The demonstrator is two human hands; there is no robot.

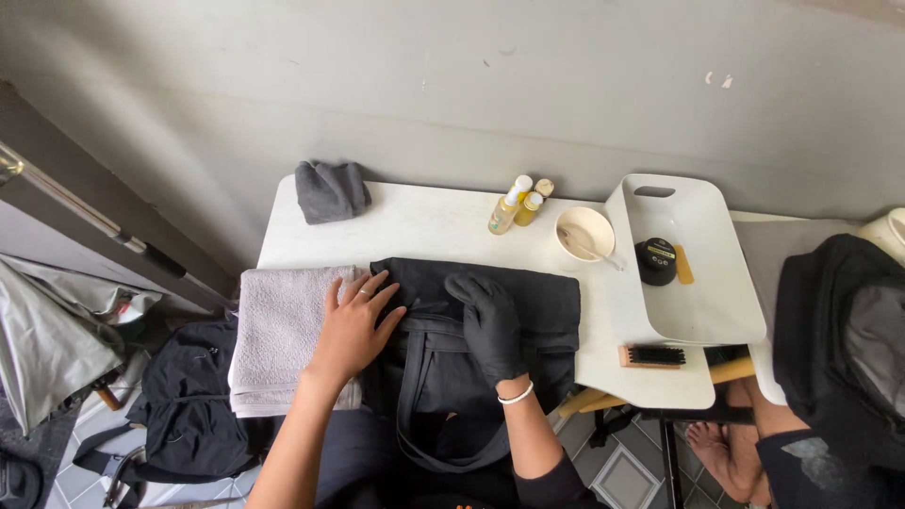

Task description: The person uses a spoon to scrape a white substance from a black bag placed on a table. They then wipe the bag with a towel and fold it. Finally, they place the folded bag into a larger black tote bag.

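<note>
A black fabric bag with long straps lies on the white table and hangs over its front edge. My left hand, bare with a ring, rests flat with spread fingers on the bag's left edge, next to a folded grey towel. My right hand wears a black glove and a white bracelet; it presses down on the bag's middle, fingers curled on the fabric.
A dark grey cloth lies at the back left. Small yellow bottles, a white bowl, a white tray holding a black jar, and a brush sit to the right. Another person's bare foot shows lower right.
</note>
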